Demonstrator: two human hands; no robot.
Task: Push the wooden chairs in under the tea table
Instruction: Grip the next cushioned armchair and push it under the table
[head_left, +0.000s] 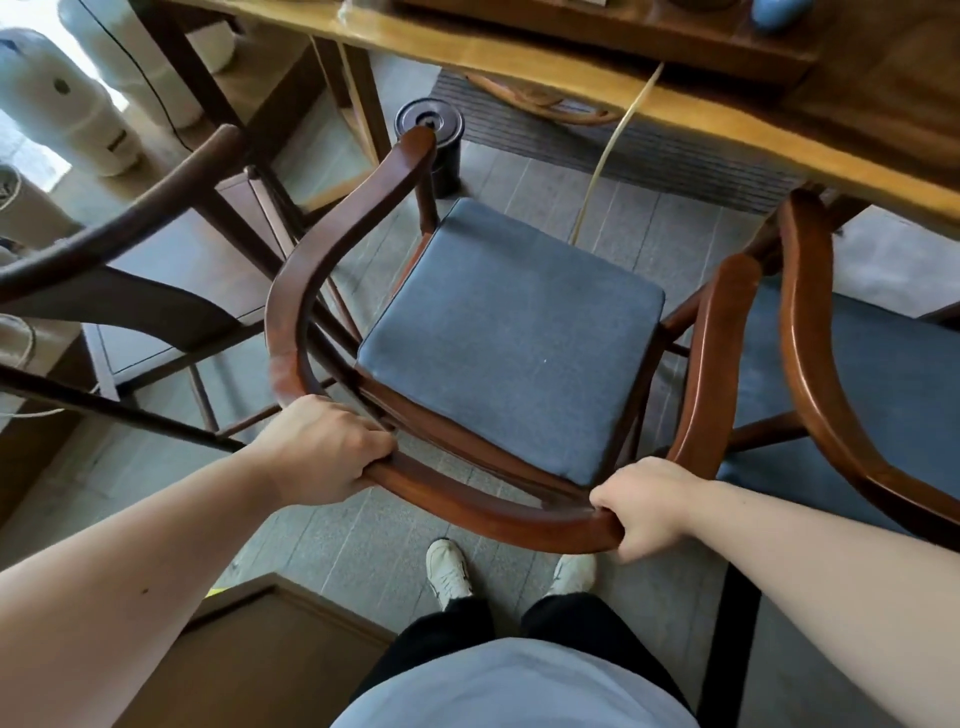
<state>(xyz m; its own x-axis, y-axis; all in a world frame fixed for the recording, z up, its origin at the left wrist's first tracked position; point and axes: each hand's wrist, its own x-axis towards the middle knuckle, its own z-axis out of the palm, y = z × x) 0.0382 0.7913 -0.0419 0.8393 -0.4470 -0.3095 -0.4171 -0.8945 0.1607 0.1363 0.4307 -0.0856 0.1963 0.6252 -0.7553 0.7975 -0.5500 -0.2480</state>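
At far left a darker wooden chair (119, 228) stands just beside the one I'm working on. My left hand (324, 449) is clenched around the curved back rail of the middle armchair (441, 499), and my right hand (647, 512) grips the same rail further along. Its blue cushion (511, 338) sits short of the table (519, 57) edge, so I judge I'm mid-push; next I need a straight shove forward, clearing the neighbouring armchair (810, 364) close on the right.

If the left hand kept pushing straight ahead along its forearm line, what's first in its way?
Likely the middle chair's blue seat cushion: the left hand grips the curved back rail just behind it. Depth is hard to judge.
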